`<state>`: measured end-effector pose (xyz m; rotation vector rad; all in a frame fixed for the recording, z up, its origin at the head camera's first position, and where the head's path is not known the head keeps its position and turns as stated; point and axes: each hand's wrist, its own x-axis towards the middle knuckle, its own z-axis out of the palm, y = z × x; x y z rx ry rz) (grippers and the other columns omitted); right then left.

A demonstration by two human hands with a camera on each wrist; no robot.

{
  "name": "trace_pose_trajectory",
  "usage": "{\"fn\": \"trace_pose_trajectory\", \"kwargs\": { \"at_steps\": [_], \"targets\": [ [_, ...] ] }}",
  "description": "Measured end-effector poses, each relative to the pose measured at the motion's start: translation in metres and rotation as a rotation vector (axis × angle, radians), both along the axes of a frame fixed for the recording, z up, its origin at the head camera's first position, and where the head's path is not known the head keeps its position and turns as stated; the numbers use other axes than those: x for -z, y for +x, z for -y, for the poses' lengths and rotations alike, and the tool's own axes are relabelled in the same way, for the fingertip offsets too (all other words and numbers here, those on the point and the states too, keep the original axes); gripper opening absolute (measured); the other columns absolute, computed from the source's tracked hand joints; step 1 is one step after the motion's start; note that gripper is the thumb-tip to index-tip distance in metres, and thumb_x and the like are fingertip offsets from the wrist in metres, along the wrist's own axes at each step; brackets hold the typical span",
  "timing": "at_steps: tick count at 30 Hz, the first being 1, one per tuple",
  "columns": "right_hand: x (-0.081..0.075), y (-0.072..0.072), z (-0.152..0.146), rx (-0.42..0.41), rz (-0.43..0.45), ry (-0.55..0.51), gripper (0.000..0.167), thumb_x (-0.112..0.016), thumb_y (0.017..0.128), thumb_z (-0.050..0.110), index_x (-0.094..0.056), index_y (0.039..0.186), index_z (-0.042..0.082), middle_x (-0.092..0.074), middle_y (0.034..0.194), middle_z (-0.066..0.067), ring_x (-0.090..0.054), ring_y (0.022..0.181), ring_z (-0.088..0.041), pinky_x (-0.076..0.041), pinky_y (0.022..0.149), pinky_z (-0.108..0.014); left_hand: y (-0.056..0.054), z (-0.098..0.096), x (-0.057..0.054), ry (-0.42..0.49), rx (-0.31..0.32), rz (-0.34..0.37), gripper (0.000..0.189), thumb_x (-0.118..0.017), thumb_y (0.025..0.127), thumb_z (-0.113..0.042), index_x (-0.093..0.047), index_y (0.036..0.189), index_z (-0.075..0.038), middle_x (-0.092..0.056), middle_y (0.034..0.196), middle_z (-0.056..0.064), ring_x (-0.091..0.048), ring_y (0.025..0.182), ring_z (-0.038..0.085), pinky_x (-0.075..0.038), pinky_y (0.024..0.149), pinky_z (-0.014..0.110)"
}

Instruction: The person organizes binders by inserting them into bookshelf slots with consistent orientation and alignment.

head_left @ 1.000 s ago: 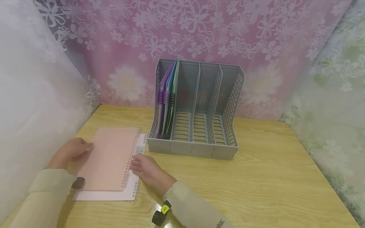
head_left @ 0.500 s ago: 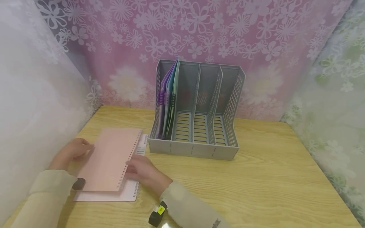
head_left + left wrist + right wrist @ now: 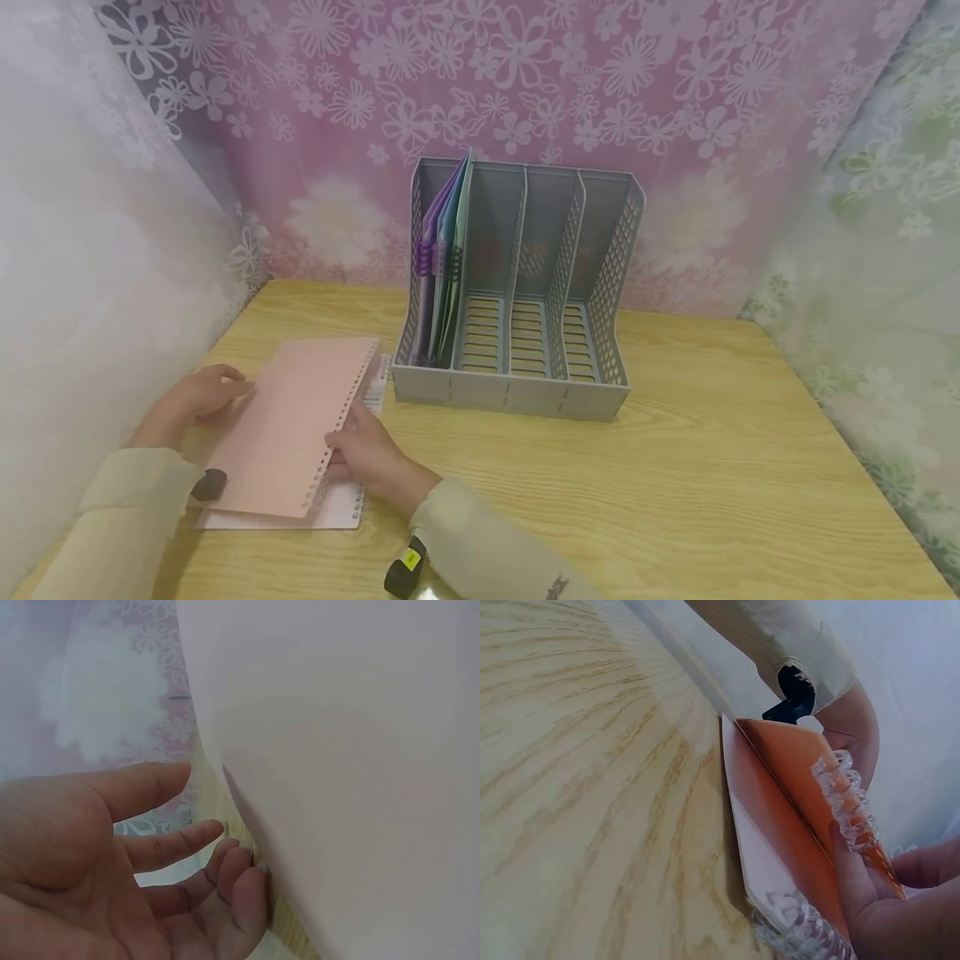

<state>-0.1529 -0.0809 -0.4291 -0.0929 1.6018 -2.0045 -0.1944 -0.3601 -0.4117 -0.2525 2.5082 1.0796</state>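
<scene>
A pink notebook (image 3: 277, 425) with a clear coil binding is tilted, its bound edge raised off a paler pink notebook (image 3: 333, 517) that lies flat on the table. My right hand (image 3: 371, 458) pinches that raised edge; in the right wrist view the pink notebook (image 3: 784, 746) looks orange and a finger reaches beneath it. At the opposite edge is my left hand (image 3: 201, 396), fingers loosely bent. The left wrist view has the left hand (image 3: 97, 855) with thumb and fingers apart, fingertips close beside the notebook's edge, holding nothing.
A grey file rack (image 3: 517, 398) with several slots stands behind, right of the notebooks. Its leftmost slot holds several purple, teal and green notebooks (image 3: 442, 242). Floral curtains (image 3: 525, 83) surround the wooden table (image 3: 675, 475).
My right hand has moved left from beside the binding and taken hold of the pink notebook's bound edge. That edge has risen and shifted slightly. My left hand has barely moved.
</scene>
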Motion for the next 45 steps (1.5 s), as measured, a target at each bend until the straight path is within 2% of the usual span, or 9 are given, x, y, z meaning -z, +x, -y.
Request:
{"fn": "trace_pose_trajectory", "kwargs": {
  "at_steps": [10,16,21,30,33,36,39,42,45],
  "targets": [
    [0.003,-0.002,0.002,0.016,-0.012,-0.034,0.057,-0.051,0.095,-0.004,-0.047,0.140,0.031,-0.068,0.101,-0.007,-0.070,0.087,-0.032,-0.060,0.073,-0.043,-0.002,0.000,-0.006,0.016,0.056,0.001,0.060,-0.045,0.104,-0.027,-0.028,0.135,0.022,-0.055,0.081,0.003,-0.051,0.071,0.012,-0.051,0.070,0.031],
    [-0.001,-0.001,0.002,0.026,-0.023,-0.029,0.060,-0.052,0.094,-0.003,-0.044,0.143,0.031,-0.069,0.100,-0.006,-0.071,0.086,-0.030,-0.060,0.072,-0.041,0.002,0.002,-0.011,0.031,0.090,-0.029,0.047,-0.047,0.103,-0.026,-0.048,0.116,0.019,-0.051,0.073,0.002,-0.045,0.064,0.010,-0.045,0.063,0.028],
    [-0.005,-0.001,-0.001,0.037,-0.032,-0.027,0.060,-0.054,0.094,-0.003,-0.046,0.142,0.033,-0.068,0.100,-0.006,-0.070,0.085,-0.030,-0.060,0.072,-0.042,0.005,0.006,-0.015,0.024,0.090,-0.091,0.057,-0.046,0.103,-0.031,-0.036,0.127,0.019,-0.057,0.114,0.026,-0.059,0.095,0.019,-0.053,0.082,0.036],
    [-0.008,-0.005,-0.010,0.054,-0.096,0.003,0.064,-0.055,0.092,-0.004,-0.049,0.139,0.039,-0.069,0.105,-0.002,-0.071,0.084,-0.027,-0.060,0.074,-0.039,0.002,0.014,-0.022,0.133,0.124,-0.152,0.064,-0.046,0.104,-0.026,-0.021,0.142,0.019,-0.034,0.141,0.042,-0.055,0.115,0.026,-0.054,0.090,0.034],
    [-0.008,-0.006,-0.013,0.053,-0.139,0.010,0.066,-0.057,0.091,-0.006,-0.049,0.139,0.039,-0.069,0.110,-0.001,-0.070,0.085,-0.025,-0.059,0.075,-0.038,0.004,0.016,-0.023,0.190,0.112,-0.185,0.065,-0.047,0.104,-0.024,-0.020,0.142,0.021,-0.046,0.138,0.033,-0.059,0.107,0.010,-0.054,0.087,0.026],
    [-0.009,-0.006,-0.018,0.057,-0.196,0.052,0.067,-0.058,0.090,-0.005,-0.048,0.141,0.037,-0.068,0.114,0.000,-0.070,0.086,-0.021,-0.059,0.076,-0.035,0.005,0.016,-0.024,0.280,0.096,-0.211,0.062,-0.050,0.103,-0.021,-0.023,0.141,0.022,-0.065,0.120,0.005,-0.059,0.095,-0.005,-0.054,0.082,0.020],
    [-0.010,-0.006,-0.025,0.049,-0.266,0.126,0.064,-0.060,0.092,0.000,-0.044,0.144,0.034,-0.069,0.113,0.000,-0.069,0.086,-0.016,-0.058,0.076,-0.031,0.007,0.015,-0.027,0.381,0.085,-0.239,0.046,-0.051,0.102,-0.016,-0.040,0.135,0.013,-0.066,0.101,-0.017,-0.062,0.091,-0.003,-0.054,0.080,0.019],
    [-0.012,-0.005,-0.031,0.028,-0.340,0.180,0.063,-0.060,0.094,0.005,-0.041,0.147,0.033,-0.070,0.112,-0.002,-0.069,0.087,-0.012,-0.058,0.076,-0.027,0.008,0.013,-0.032,0.488,0.076,-0.265,0.018,-0.051,0.102,-0.011,-0.058,0.118,-0.009,-0.071,0.094,-0.013,-0.066,0.088,0.005,-0.055,0.078,0.021],
    [-0.013,-0.004,-0.039,0.020,-0.401,0.202,0.061,-0.058,0.096,0.008,-0.037,0.149,0.031,-0.070,0.114,-0.004,-0.069,0.090,-0.010,-0.057,0.075,-0.024,0.008,0.011,-0.036,0.598,0.075,-0.279,0.025,-0.051,0.101,-0.005,-0.064,0.104,-0.025,-0.074,0.092,-0.006,-0.068,0.086,0.008,-0.057,0.076,0.022]
  ]
}}
